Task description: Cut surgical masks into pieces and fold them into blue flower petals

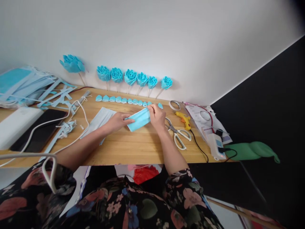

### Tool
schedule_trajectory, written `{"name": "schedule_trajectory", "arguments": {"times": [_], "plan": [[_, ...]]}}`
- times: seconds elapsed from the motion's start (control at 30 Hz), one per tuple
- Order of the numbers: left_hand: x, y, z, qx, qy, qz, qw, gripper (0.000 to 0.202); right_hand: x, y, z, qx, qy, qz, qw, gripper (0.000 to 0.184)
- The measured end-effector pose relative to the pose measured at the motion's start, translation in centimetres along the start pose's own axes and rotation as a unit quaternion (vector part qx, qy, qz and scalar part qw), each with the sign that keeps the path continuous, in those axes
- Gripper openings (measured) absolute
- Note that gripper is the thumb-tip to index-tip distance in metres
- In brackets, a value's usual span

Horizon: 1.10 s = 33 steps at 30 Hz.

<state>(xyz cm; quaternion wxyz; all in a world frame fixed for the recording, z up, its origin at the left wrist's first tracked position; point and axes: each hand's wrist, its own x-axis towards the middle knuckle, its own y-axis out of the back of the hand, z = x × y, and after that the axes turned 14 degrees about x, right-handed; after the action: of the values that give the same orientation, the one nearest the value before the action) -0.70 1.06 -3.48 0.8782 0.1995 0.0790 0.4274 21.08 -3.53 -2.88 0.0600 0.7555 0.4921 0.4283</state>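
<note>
Between my hands, over the wooden table, is a blue face mask (139,119), its blue side facing up. My left hand (119,122) pinches its left end between thumb and fingers. My right hand (156,116) grips the upper right corner, its fingers curled. Under my left forearm lies another pale mask (101,117), partly hidden by the arm. Just beyond my hands runs a row of small folded blue petals (118,99). Close to my right wrist are scissors (176,130) with white handles, their blades partly behind the hand.
Blue flowers (130,77) on sticks lean along the wall. To the right are a yellow glue gun (183,120), a tape roll (174,105), papers (197,116) and a power strip (216,146). A mask pile (21,86), dark phone (39,130) and white cable (82,109) occupy the left.
</note>
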Motion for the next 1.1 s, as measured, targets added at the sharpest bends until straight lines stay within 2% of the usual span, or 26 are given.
{"name": "schedule_trajectory", "arguments": {"times": [0.1,0.2,0.27,0.37,0.43,0.53,0.63,0.73,0.83,0.93,1.0,1.1], "plan": [[-0.1,0.0,0.0,0.027,-0.009,-0.022,0.999,0.029,-0.1,0.5,-0.2,-0.009,0.013,-0.003,1.0,0.045],[-0.2,0.6,0.5,0.062,-0.046,-0.031,0.997,0.027,-0.1,0.8,-0.6,0.005,0.032,-0.023,0.999,0.044],[-0.2,1.1,1.3,0.074,-0.072,-0.041,0.994,0.024,-0.2,0.8,-1.0,0.021,0.047,-0.044,0.998,0.043],[0.2,1.8,3.0,0.087,-0.097,-0.023,0.991,0.037,-0.4,0.7,-1.8,0.038,0.063,-0.074,0.995,0.042],[0.7,1.7,3.8,0.108,-0.103,-0.02,0.989,0.033,-0.4,0.6,-2.4,0.043,0.063,-0.086,0.993,0.042],[1.7,0.6,4.1,0.118,-0.095,-0.028,0.988,0.02,-0.5,0.5,-2.8,0.067,0.048,-0.09,0.993,0.043],[2.5,-0.8,3.9,0.057,-0.075,-0.008,0.995,0.018,-0.4,0.3,-2.6,0.138,-0.009,-0.064,0.988,0.045],[3.0,-1.3,4.0,-0.066,-0.038,0.035,0.997,0.023,0.0,0.0,-1.9,0.248,-0.089,-0.042,0.964,0.06],[3.1,-1.0,4.2,-0.154,-0.019,0.097,0.983,0.032,0.3,-0.7,-1.2,0.339,-0.14,-0.1,0.925,0.072],[3.0,-0.4,4.1,-0.189,-0.013,0.142,0.971,0.034,0.1,-1.6,-0.8,0.376,-0.178,-0.156,0.896,0.065],[3.0,-0.2,3.8,-0.215,-0.011,0.157,0.964,0.033,-0.3,-2.0,-0.8,0.357,-0.182,-0.164,0.901,0.056],[3.0,-0.2,3.3,-0.246,-0.005,0.186,0.951,0.028,-0.9,-2.5,-1.0,0.239,-0.14,-0.156,0.948,0.039]]}}
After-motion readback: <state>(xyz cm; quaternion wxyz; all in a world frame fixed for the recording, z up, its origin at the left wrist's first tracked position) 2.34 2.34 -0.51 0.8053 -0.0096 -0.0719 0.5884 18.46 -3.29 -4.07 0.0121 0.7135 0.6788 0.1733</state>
